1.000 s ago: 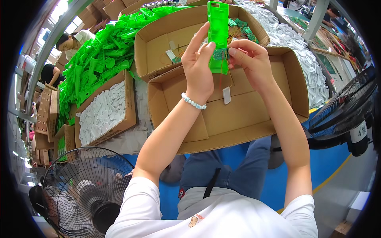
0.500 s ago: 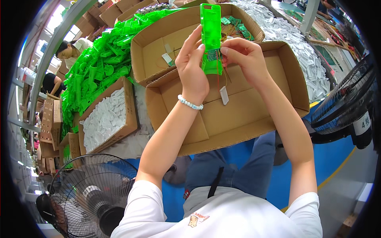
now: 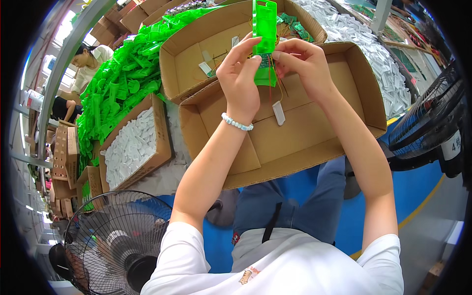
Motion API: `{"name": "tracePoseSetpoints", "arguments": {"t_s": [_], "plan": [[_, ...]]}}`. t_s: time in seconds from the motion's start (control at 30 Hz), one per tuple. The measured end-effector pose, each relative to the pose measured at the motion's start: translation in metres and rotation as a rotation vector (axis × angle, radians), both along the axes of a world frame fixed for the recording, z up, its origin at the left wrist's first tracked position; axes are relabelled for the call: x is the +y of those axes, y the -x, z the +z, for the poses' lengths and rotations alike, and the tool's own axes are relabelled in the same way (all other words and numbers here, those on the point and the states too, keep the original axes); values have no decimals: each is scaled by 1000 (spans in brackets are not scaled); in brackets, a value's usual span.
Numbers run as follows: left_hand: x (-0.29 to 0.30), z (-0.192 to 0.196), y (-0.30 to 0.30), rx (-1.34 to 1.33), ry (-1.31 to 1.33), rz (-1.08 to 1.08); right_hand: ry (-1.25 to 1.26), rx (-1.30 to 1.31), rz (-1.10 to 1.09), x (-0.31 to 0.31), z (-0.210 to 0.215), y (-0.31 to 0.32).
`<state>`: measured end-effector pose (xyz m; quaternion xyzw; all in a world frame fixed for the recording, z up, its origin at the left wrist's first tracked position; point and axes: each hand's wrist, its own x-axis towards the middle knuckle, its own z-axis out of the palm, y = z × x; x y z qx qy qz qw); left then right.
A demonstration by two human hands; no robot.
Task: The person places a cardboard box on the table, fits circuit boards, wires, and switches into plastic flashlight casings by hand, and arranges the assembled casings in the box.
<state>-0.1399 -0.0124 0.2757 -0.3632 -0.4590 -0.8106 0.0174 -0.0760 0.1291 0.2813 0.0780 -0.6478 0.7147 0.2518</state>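
Green elongated plastic shell [image 3: 265, 29]: upper centre, held by left hand [image 3: 238, 81].
Right hand [image 3: 305, 66]: fingers bent beside green circuit board [image 3: 265, 61], hold unclear.
Progress: board apparently against shell; white rectangular plastic piece [image 3: 279, 113] dangles, unfitted.

The green casing [image 3: 266, 28] looks glossy plastic, the near box [image 3: 307, 135] matt cardboard.

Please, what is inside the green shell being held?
Inside the green shell, held in the left hand, a small circuit board is visible. The board covers the shell's surface beneath it, so that part cannot be seen.
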Motion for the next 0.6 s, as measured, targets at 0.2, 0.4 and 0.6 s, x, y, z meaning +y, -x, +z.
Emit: {"name": "tracePoseSetpoints", "arguments": {"t_s": [0.2,0.4,0.6], "plan": [[3,2,-2,36,39,71,42,23,23,6,-6,3],[2,3,-2,68,35,53,129,34,79,4,-5,2],[0,1,6,-85,48,21,16,-29,24,1,-3,4]]}}
